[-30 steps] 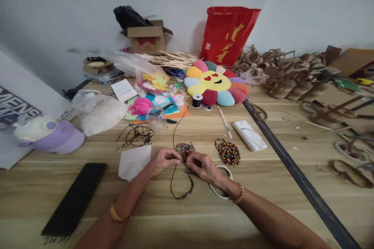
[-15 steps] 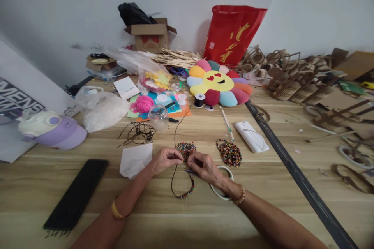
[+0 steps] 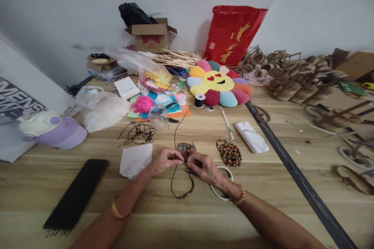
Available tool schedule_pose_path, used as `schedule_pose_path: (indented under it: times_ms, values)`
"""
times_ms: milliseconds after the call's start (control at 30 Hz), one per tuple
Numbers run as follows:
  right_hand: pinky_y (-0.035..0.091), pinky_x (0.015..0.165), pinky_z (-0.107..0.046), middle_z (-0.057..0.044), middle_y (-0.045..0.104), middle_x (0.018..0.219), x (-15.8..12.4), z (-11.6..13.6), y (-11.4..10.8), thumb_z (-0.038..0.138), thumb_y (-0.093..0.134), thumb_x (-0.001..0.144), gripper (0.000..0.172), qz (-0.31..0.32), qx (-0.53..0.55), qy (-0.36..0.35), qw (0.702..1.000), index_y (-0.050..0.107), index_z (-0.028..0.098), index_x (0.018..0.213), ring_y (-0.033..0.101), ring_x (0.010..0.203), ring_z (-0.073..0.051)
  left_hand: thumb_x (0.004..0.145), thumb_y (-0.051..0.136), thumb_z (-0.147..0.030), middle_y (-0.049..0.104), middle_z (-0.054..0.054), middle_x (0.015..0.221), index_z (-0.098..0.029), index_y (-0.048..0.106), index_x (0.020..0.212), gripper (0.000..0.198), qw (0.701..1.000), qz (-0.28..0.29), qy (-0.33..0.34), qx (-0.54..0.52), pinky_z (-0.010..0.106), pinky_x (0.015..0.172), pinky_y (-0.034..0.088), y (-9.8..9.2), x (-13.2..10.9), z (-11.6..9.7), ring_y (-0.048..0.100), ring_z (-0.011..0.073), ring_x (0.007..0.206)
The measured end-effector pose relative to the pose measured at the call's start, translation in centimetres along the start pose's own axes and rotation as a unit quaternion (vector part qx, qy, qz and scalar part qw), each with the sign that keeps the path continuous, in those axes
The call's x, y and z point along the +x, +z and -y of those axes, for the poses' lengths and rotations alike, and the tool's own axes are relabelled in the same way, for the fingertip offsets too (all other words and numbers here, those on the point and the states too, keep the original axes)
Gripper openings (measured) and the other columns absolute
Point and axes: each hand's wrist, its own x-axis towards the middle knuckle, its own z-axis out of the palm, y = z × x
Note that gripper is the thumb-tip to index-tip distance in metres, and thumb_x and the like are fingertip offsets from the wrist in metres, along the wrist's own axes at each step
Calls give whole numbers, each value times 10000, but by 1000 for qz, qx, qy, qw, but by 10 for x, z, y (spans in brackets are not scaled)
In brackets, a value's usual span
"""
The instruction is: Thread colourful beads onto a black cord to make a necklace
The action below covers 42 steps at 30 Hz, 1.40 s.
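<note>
Left hand (image 3: 163, 160) and right hand (image 3: 204, 167), fingers pinched narrow on the dark cord (image 3: 174, 134) beside the bead pile (image 3: 186, 149) on the counter (image 3: 263, 202); a slackened pinch would likely let the strung beads (image 3: 190, 186) slide off and scatter.

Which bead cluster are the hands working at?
The bead cluster right between the left hand and right hand; the other cluster lies apart, beyond the right hand.
</note>
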Motion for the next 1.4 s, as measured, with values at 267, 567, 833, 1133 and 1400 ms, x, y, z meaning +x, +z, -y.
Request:
schedule_pose_path:
  times_ms: [267, 567, 833, 1133, 1400]
  values:
    - [343, 526, -191, 10, 542, 645, -1, -1, -1, 188, 539, 827, 108, -3, 5, 7, 1000, 596, 135, 751, 459, 580, -97, 672, 700, -278, 718, 76, 769, -112, 699, 756, 186, 1000, -1, -5, -5, 259, 681, 478, -1, 1, 1, 637, 165, 695]
    - [341, 517, -188, 14, 538, 634, -1, -1, 0, 200, 549, 823, 110, 0, 6, 8, 1000, 589, 135, 743, 453, 568, -94, 663, 709, -286, 714, 58, 749, -121, 694, 740, 183, 1000, -4, -3, -5, 251, 678, 477, 0, 1, -1, 624, 152, 681]
    - [375, 536, -204, 1, 566, 659, -1, -3, 1, 257, 571, 835, 147, 0, -4, -7, 1000, 608, 142, 751, 479, 585, -105, 668, 706, -283, 693, 59, 698, -108, 691, 725, 185, 1000, -6, 6, 4, 247, 624, 456, 6, -2, -7, 599, 145, 630]
    - [336, 475, -187, 32, 528, 630, -3, 1, 1, 340, 640, 806, 198, 2, 51, -5, 999, 577, 157, 843, 417, 519, -78, 671, 731, -307, 693, 60, 689, -108, 683, 685, 205, 1000, -12, 17, -21, 248, 649, 462, 12, -3, -8, 609, 154, 656]
    - [326, 480, -199, 15, 522, 640, -5, -1, 0, 295, 600, 816, 158, 20, 4, -25, 999, 567, 152, 759, 419, 536, -84, 738, 670, -331, 678, 51, 709, -109, 684, 713, 223, 999, -29, 45, -5, 239, 652, 442, 9, -4, -14, 589, 151, 678]
